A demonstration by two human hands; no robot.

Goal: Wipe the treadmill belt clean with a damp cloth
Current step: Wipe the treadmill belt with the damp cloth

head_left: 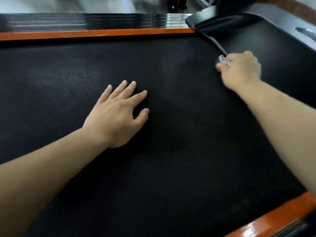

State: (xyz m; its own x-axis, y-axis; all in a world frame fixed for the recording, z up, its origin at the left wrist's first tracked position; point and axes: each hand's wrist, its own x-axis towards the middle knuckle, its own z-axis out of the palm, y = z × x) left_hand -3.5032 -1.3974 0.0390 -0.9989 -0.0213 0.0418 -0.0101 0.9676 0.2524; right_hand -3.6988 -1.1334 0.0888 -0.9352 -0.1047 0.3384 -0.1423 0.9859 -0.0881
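Both bare arms stretched forward, one hand flat, one curled up

The left hand [118,113] lies palm down with all fingers spread and straight, thumb out to the side, forearm coming in from the lower left corner. The right hand [239,71] reaches farther out, fingers curled into a loose fist around something small and pale that I can't make out, knuckles up, a bit blurred. The right forearm runs in from the right edge. No sleeves on either arm.

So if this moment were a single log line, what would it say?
left hand: flat on belt | right hand: gripping small pale object, blurred | cloth: not visible | wiping: not evident
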